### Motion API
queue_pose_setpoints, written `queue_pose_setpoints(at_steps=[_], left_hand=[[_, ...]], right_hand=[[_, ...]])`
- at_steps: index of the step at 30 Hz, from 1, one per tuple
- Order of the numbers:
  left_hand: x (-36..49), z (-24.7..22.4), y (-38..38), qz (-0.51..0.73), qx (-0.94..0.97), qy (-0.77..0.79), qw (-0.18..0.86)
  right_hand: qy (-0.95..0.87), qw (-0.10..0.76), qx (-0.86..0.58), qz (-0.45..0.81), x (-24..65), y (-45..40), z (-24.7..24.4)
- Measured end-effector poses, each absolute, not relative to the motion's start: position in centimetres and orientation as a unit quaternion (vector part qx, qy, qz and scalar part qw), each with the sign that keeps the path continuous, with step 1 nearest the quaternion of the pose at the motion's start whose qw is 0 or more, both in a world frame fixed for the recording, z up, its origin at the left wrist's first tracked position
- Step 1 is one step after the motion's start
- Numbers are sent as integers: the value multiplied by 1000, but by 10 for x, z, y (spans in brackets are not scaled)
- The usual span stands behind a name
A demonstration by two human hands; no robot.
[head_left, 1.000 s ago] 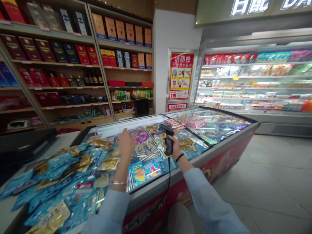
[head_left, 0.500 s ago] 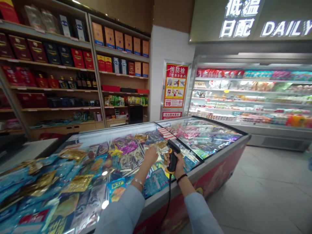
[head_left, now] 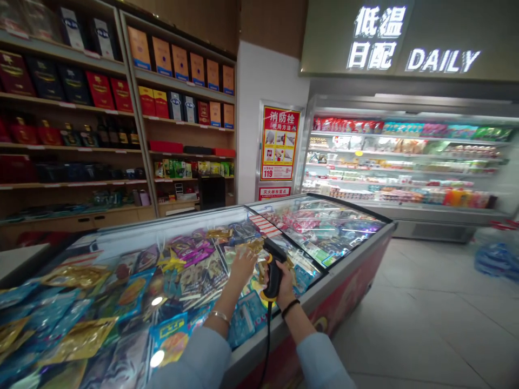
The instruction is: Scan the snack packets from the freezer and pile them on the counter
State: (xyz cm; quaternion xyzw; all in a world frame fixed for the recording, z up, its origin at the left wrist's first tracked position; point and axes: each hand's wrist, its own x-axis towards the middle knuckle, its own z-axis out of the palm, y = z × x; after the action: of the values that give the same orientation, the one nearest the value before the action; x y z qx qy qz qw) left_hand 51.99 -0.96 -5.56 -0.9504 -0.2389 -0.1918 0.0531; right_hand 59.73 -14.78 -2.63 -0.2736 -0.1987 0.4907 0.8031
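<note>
My right hand (head_left: 284, 285) grips a black and yellow handheld barcode scanner (head_left: 275, 275) by its handle, its head tilted up and left. A black cord (head_left: 268, 329) hangs from its base. Just left of the scanner, my left hand (head_left: 243, 265) is held above the glass-topped chest freezer (head_left: 316, 289), fingers spread and nothing visible in them. Whether it touches the glass I cannot tell. Around it show a gold packet (head_left: 255, 246), purple packets (head_left: 198, 248) and a blue packet (head_left: 247, 319), apparently beneath the glass.
Shelves of boxed goods and bottles (head_left: 101, 89) line the left wall. A red fire-hydrant notice (head_left: 279, 143) hangs beyond the freezer. An open chilled display case (head_left: 405, 213) stands at the back right. Wrapped large bottles (head_left: 497, 259) sit on the tiled floor (head_left: 413, 319).
The view has swung right, so surroundings appear shifted left. My left hand's fingers have spread from a more closed pose. The scanner stays in my right hand.
</note>
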Motion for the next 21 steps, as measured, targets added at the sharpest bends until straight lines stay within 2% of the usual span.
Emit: queue_pose_setpoints(at_steps=[6,12,17,21], left_hand=[[521,-57,-10,-201,-948,-238,63],[530,-49,-14,-189,-952,-240,28],[516,-35,-19,-264,-925,-272,34],[489,-17,-14,-343,-848,-400,57]], right_hand=[[-197,806,-281,482,595,-150,-23],[-204,804,-278,484,595,-150,-23],[-211,800,-269,493,597,-147,-26],[-203,807,-262,489,599,-147,-29]])
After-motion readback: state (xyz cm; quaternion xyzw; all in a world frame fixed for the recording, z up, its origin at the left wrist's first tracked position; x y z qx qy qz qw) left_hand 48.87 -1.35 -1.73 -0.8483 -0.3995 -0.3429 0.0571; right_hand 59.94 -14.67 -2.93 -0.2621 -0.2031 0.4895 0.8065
